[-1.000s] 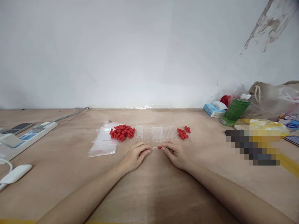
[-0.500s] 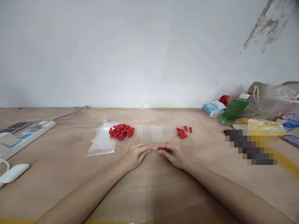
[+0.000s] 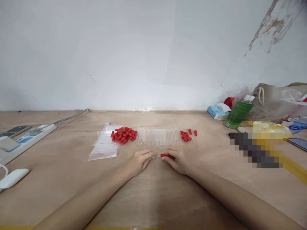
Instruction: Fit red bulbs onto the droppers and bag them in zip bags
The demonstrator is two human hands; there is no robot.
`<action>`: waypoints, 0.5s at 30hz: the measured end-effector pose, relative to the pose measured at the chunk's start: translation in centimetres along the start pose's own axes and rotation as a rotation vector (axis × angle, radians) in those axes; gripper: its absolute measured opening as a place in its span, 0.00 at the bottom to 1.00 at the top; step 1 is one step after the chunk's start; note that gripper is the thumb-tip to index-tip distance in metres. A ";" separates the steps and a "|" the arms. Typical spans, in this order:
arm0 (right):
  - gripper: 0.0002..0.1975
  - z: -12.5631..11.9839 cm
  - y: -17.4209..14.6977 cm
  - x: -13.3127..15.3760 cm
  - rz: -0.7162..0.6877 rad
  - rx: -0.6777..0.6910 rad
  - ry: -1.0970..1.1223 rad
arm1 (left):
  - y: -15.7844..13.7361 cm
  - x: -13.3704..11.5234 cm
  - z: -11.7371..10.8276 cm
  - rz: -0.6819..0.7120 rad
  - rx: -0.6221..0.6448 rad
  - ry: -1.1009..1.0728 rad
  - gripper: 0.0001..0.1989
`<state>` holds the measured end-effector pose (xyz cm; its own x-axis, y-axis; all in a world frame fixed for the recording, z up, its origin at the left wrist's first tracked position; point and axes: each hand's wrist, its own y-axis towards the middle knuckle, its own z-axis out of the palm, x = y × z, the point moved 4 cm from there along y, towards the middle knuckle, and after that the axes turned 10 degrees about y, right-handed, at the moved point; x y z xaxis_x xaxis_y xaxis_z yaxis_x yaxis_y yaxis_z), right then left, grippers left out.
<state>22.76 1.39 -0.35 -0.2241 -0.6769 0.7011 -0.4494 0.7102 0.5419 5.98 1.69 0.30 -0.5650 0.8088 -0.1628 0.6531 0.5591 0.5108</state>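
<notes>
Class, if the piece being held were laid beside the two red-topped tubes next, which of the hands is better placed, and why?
Probably the right hand: it holds the red bulb and is nearer those two red-topped tubes; the left hand, holding the clear tube, is farther.

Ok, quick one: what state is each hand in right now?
Left hand: closed, holding a thin clear tube.
Right hand: closed, holding a red cap.
</notes>
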 end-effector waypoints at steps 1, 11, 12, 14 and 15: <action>0.08 0.0 0.0 0.0 -0.003 0.001 -0.010 | 0.0 0.0 0.1 -0.011 0.013 0.011 0.12; 0.07 0.4 0.1 -0.6 0.047 0.044 -0.056 | -0.1 -0.3 0.4 -0.055 0.028 0.086 0.12; 0.07 0.4 0.2 -0.5 0.044 0.049 -0.059 | -0.1 -0.3 0.4 -0.052 0.024 0.089 0.12; 0.06 0.4 0.2 -0.4 0.037 0.059 -0.074 | -0.1 -0.4 0.4 -0.039 0.016 0.095 0.12; 0.06 0.4 0.2 -0.3 0.036 0.063 -0.085 | -0.1 -0.5 0.4 -0.029 0.014 0.096 0.12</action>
<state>22.36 1.65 -0.60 -0.3121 -0.6671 0.6765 -0.4929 0.7224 0.4850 6.44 1.26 -0.03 -0.6295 0.7711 -0.0953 0.6422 0.5854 0.4948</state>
